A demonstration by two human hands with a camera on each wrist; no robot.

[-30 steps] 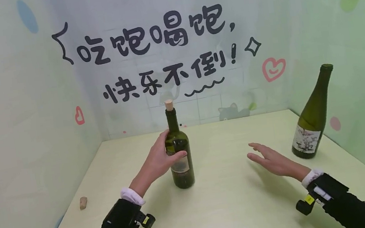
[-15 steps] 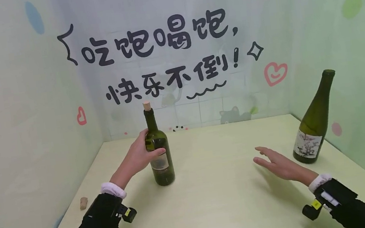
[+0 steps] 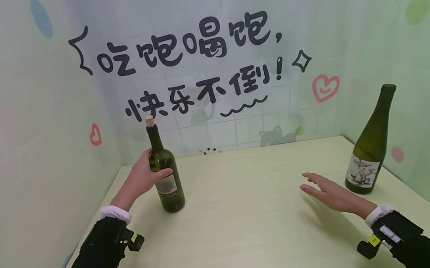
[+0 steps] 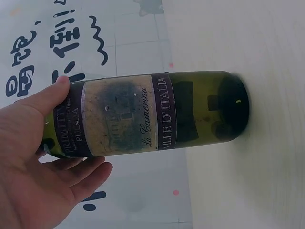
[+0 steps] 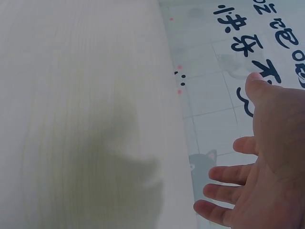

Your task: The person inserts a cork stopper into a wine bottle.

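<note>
My left hand point(image 3: 137, 181) grips a green wine bottle point(image 3: 172, 199) around its upper body, thumb across the front. A pale cork point(image 3: 150, 121) stands in its mouth. The bottle leans slightly, its neck toward the left. In the left wrist view, the wine bottle point(image 4: 200, 107) shows a beige label with dark bands, and its base is close over the table. My right hand point(image 3: 330, 193) hovers above the table with fingers extended and nothing in it. Seen from the right wrist, that hand point(image 5: 274, 152) has its fingers spread apart.
A second green bottle point(image 3: 370, 138) with a white floral label and no cork showing stands at the right, near the side wall. The pale table point(image 3: 247, 225) meets a back wall point(image 3: 238, 126) with printed writing and side walls left and right.
My left hand has carried the wine bottle leftward and slightly up in the head view. A loose cork at the table's left is now hidden behind the left sleeve. The right hand stays nearly still.
</note>
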